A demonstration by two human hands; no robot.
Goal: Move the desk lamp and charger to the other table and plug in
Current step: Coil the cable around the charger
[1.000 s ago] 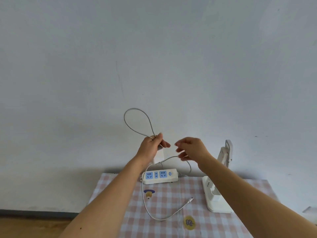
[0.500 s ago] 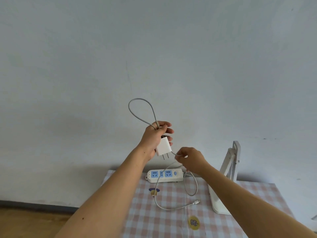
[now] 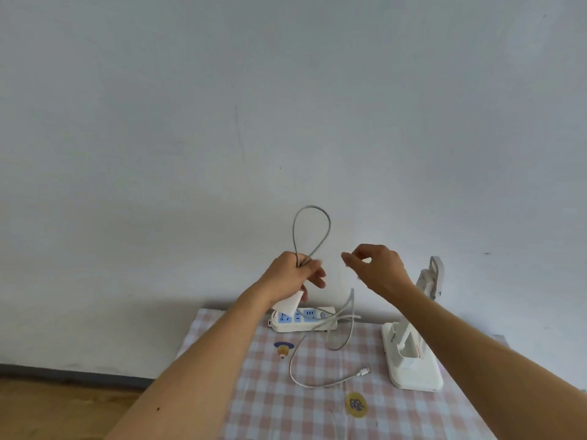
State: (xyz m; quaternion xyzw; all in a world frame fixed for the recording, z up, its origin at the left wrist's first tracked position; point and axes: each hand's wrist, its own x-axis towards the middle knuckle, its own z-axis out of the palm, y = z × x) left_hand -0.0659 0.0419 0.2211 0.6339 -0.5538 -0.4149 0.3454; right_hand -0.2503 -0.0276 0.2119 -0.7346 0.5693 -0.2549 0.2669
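Note:
My left hand (image 3: pixel 293 274) is raised over the table, closed on the white charger block (image 3: pixel 287 304) and a loop of its grey cable (image 3: pixel 313 230) that stands up above the fist. More cable hangs down, crosses the power strip (image 3: pixel 303 319) and ends in a free connector (image 3: pixel 363 372) on the cloth. My right hand (image 3: pixel 376 265) hovers to the right at the same height, thumb and fingers pinched; whether it holds the cable I cannot tell. The white desk lamp (image 3: pixel 413 360) stands folded at the right of the table.
The table carries a pink and white checked cloth (image 3: pixel 270 401) with two small printed figures. The white power strip with blue sockets lies at the back edge against a pale wall. A wooden floor and dark skirting show at the lower left.
My left hand has dropped lower, so the charger block now hangs just above the power strip. My right hand has risen and moved right, away from the cable below the charger.

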